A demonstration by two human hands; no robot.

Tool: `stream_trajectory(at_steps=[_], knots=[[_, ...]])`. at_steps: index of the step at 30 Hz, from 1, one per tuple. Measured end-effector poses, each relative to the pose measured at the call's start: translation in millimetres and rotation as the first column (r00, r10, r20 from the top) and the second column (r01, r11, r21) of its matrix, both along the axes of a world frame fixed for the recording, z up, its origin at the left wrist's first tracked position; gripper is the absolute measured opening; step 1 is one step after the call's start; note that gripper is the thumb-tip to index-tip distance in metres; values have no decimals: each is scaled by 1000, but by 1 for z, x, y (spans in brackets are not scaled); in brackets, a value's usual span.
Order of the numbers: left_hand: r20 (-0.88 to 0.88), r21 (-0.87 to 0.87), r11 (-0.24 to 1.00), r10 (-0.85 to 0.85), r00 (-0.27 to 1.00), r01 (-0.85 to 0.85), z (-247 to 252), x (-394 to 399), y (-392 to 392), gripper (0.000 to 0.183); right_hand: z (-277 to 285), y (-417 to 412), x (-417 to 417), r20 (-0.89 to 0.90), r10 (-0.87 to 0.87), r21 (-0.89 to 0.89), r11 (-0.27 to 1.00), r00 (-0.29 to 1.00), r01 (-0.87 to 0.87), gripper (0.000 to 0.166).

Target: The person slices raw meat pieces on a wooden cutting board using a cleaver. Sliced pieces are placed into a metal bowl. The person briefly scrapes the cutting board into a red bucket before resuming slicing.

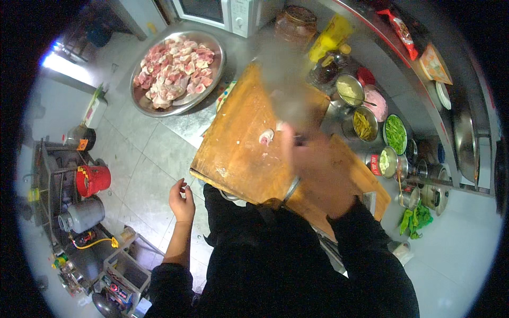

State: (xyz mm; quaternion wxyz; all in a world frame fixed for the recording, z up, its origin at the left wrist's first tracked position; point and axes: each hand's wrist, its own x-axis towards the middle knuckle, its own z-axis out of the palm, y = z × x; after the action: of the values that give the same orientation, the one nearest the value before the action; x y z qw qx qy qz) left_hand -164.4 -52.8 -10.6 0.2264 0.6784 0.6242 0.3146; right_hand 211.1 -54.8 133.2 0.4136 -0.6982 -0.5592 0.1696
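A blurred, broad-bladed knife, apparently a cleaver, is raised over the thick wooden chopping board. My right hand, smeared by motion, grips its handle. On the board lies a small chunk of raw meat with bone, with tiny scraps around it. A pale bit beside the chunk is partly hidden by my right hand. My left hand hangs free, left of the board's near corner, its fingers loosely curled around nothing. Beyond the board, a large steel basin holds many chopped raw meat pieces.
At right stand bowls of yellow strips and cut greens, near an oil bottle. A second board adjoins the first. A microwave is behind; a red bucket and gas cylinder stand left.
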Motion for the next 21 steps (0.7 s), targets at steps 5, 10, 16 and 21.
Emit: stream_trajectory(at_steps=[5, 10, 16, 21], knots=[[2, 70, 981, -184, 983, 183, 21, 52, 15, 24, -98, 11, 17, 165, 95, -529, 849, 982, 6, 37], [13, 145, 877, -465, 885, 459, 41, 166, 42, 32, -99, 3, 20, 178, 138, -517, 855, 974, -27, 38], [50, -83, 842, -531, 846, 533, -35, 258, 73, 10, -142, 18, 30, 198, 141, -482, 876, 970, -29, 29], [-42, -9, 822, -570, 821, 570, -42, 261, 70, 13, -93, 4, 33, 168, 208, -430, 895, 964, -119, 23]])
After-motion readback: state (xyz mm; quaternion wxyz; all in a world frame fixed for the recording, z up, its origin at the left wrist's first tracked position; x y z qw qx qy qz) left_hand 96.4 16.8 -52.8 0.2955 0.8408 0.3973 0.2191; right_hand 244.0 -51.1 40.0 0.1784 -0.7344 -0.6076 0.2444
